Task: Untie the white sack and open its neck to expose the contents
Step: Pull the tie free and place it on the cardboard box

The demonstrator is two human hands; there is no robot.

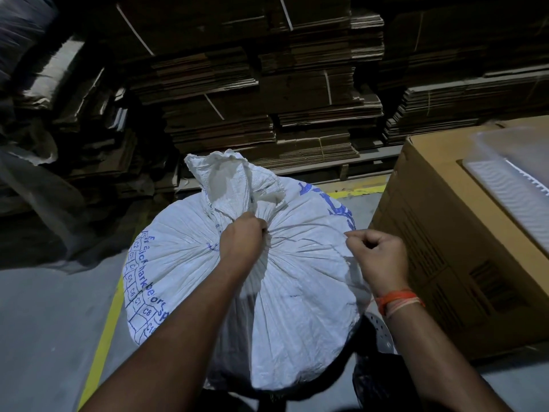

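Observation:
A full white woven sack (297, 278) with blue print stands in front of me, its top gathered into a bunched neck (237, 185) that flares open above the tie. My left hand (242, 239) is clenched on the gathered neck right at the tie point. My right hand (375, 251) is off to the right over the sack's shoulder, thumb and forefinger pinched on what looks like a thin white string; the string itself is barely visible. The contents are hidden.
A large brown carton (445, 233) stands close on the right with a clear plastic tray (511, 185) on top. Stacks of flattened cardboard (267, 99) fill the back. Yellow floor lines (104, 346) cross grey concrete. A white perforated disc (380, 331) pokes out below the sack.

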